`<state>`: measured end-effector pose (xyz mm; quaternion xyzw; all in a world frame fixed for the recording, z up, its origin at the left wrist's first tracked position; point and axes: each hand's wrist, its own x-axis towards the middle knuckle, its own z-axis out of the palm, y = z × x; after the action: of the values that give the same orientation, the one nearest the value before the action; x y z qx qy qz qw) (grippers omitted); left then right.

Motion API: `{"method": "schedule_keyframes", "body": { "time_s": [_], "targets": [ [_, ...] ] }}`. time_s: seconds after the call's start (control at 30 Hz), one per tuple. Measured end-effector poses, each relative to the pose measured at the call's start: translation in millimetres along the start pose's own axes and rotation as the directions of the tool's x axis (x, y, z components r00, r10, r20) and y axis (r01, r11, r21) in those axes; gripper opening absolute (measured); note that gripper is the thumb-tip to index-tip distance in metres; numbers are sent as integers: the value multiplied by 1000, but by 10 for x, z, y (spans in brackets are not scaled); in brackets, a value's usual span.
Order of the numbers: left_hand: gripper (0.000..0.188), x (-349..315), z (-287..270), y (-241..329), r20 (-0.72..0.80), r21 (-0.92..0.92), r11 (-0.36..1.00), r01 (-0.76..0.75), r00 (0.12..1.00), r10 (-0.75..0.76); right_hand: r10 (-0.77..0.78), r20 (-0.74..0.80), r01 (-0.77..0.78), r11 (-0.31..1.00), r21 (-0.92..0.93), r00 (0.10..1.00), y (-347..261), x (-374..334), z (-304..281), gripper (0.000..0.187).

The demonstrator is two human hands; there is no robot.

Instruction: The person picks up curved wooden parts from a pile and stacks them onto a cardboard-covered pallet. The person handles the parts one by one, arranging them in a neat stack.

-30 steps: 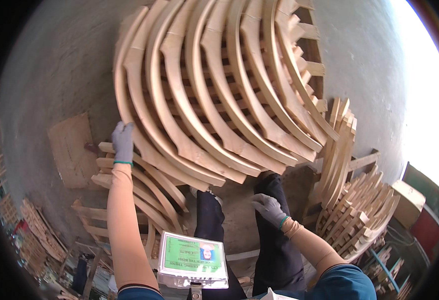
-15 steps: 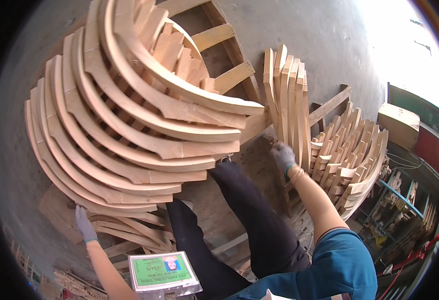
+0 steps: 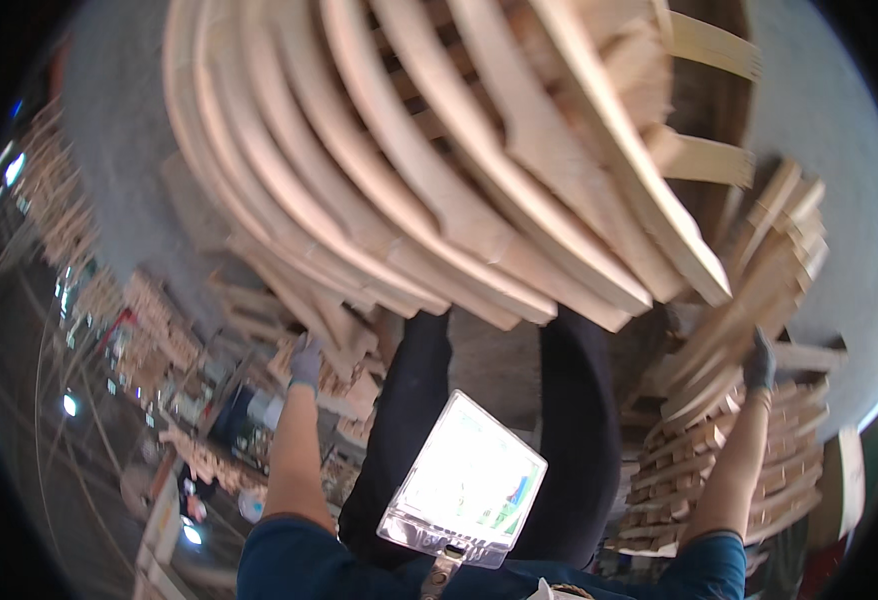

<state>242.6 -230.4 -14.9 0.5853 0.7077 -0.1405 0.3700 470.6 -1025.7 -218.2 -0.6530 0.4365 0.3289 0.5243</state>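
Large curved wooden slats (image 3: 429, 190) stand nested in a big stack in front of me, above my legs. My left hand (image 3: 305, 362), in a grey glove, is beside the lower curved wooden pieces (image 3: 344, 325) at the left end of this stack. Blur hides whether its fingers touch them. At the right, my gloved right hand (image 3: 761, 365) is up against a leaning bundle of wooden pieces (image 3: 749, 290). Its fingers point away from me and are smeared by motion, so any grip is unclear.
A pallet-like wooden frame (image 3: 709, 160) lies behind the big stack. Below my right hand is a pile of short curved wooden pieces (image 3: 719, 480). A cardboard-coloured box (image 3: 839, 485) stands at the far right. More wood piles (image 3: 154, 325) line the left. A badge (image 3: 464, 480) hangs before me.
The whole view has swung, so the big stack now appears farther right and higher. Both arms reach further forward. The right-hand bundle, upright before, now appears slanted, with my right hand still beside it.
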Motion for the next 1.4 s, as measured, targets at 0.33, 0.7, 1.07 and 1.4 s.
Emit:
{"method": "schedule_keyframes", "body": {
  "time_s": [0.33,0.7,1.07,1.4],
  "targets": [
    [55,1280,-524,-302,-129,114,980,-163,976,177,-8,-95,-6,989,-147,995,-493,-910,485,33],
    [81,3159,-792,-598,44,-106,987,-123,991,128,-263,-330,-60,694,-717,906,-1166,-2264,1360,33],
    [39,2748,-1298,-682,208,-373,909,-183,939,275,-905,28,204,65,-977,425,-3167,-2073,3472,52],
    [38,851,-1689,661,229,537,330,-777,511,829,-724,682,531,-538,-655,107,-4245,-2072,5880,38]
  ]
}}
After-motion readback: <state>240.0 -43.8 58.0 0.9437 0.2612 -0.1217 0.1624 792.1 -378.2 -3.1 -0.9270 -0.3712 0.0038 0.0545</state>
